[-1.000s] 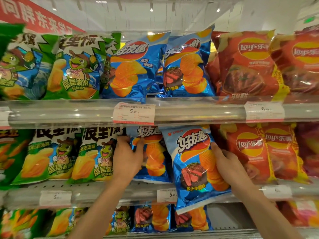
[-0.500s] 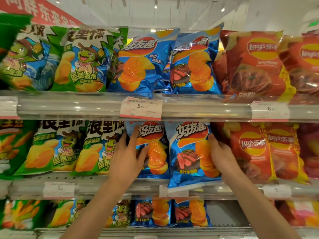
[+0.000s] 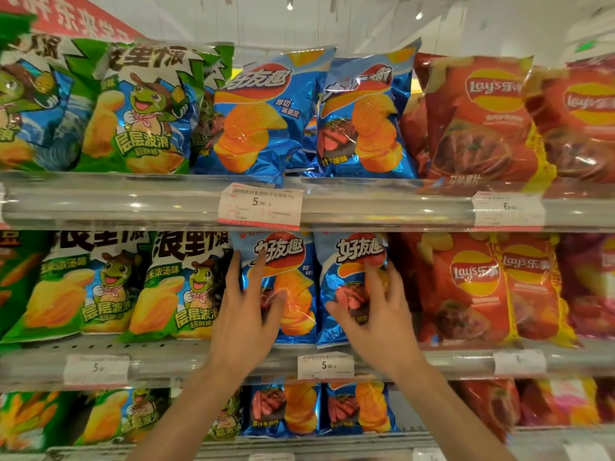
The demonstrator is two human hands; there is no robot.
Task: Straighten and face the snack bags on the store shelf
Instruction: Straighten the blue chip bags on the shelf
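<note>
Two blue chip bags stand side by side on the middle shelf (image 3: pixel 186 364). My left hand (image 3: pixel 244 311) lies with spread fingers flat on the left blue bag (image 3: pixel 293 294). My right hand (image 3: pixel 376 314) presses with spread fingers on the front of the right blue bag (image 3: pixel 346 261), covering its lower half. Both bags stand upright and face forward, their logos showing under the shelf rail.
Green chip bags (image 3: pixel 100 287) fill the shelf to the left, red Lay's bags (image 3: pixel 472 287) to the right. The top shelf (image 3: pixel 382 204) holds the same three kinds, with a 5.90 price tag (image 3: pixel 261 207). More bags stand on the shelf below (image 3: pixel 319 410).
The right blue bag, which hung forward off the shelf, has been pushed back upright. My right hand moved from its side onto its front. My left hand shifted onto the left bag's face.
</note>
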